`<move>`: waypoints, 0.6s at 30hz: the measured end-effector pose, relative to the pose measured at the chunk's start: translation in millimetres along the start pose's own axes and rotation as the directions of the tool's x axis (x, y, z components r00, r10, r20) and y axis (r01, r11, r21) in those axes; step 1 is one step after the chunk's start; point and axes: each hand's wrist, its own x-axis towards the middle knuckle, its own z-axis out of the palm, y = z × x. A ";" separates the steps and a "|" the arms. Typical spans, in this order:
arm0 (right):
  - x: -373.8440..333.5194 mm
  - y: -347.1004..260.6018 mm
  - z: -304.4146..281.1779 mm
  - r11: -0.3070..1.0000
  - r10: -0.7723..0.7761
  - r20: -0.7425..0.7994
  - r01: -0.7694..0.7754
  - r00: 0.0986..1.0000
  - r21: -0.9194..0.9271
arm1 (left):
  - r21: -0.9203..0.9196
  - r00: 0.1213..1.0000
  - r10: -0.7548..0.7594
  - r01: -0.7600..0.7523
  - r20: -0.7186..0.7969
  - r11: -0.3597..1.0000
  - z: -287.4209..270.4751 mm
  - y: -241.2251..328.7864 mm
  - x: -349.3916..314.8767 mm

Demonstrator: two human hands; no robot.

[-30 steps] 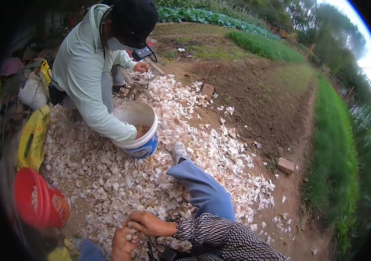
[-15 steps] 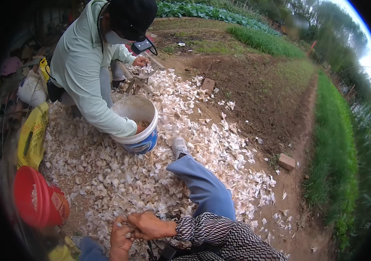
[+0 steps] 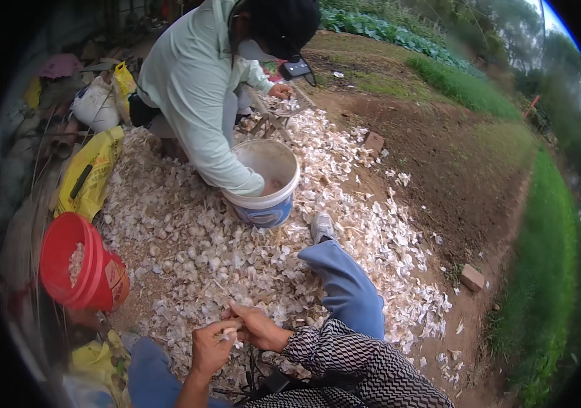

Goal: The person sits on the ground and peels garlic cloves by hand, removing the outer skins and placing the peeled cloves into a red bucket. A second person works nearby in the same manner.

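Low in the middle, my left hand (image 3: 210,347) is closed in a pinch on a small pale piece of garlic (image 3: 228,332). My right hand (image 3: 260,328) meets it from the other side, with bent fingers at the same piece; its fingertips are partly hidden. Below and around both hands spreads a thick layer of garlic bulbs and papery skins (image 3: 198,262). To the left, a red bucket (image 3: 110,275) leans toward the pile and holds some pale cloves (image 3: 75,264).
Across from me a person in a light green shirt (image 3: 192,88) reaches one arm into a white and blue bucket (image 3: 263,216). A small wooden stool (image 3: 273,122) stands behind it. Yellow sacks (image 3: 90,173) lie at left; a brick (image 3: 472,278) rests on soil at right.
The view has swung left, so the scene sits farther right. My hands have come slightly apart, showing the garlic piece. The other person's hand has sunk deeper into the white and blue bucket.
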 end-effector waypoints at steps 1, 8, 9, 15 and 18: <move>-0.8 5.6 7.6 1.000 0.017 0.041 -0.018 0.999 0.023 | 0.293 0.996 0.089 -0.090 0.016 0.952 -2.2 2.5 -1.8; 35.9 66.6 7.8 0.996 0.084 0.087 -0.085 0.993 -0.001 | 0.274 0.991 -0.134 0.125 0.014 0.954 -36.1 4.6 -24.6; 27.0 72.7 31.6 0.997 0.038 0.049 -0.041 0.998 0.065 | 0.241 0.984 -0.175 0.176 -0.026 0.954 -43.8 -2.2 -26.2; 159.4 69.6 112.3 0.972 0.169 0.222 -0.126 0.960 -0.196 | -0.826 0.737 -0.378 -0.463 -0.560 0.320 -132.5 3.3 -50.1; 126.6 37.4 283.2 0.971 -0.084 0.282 0.142 0.956 -0.192 | -0.729 0.582 -0.527 -0.676 -0.620 0.111 -156.3 -8.1 -63.6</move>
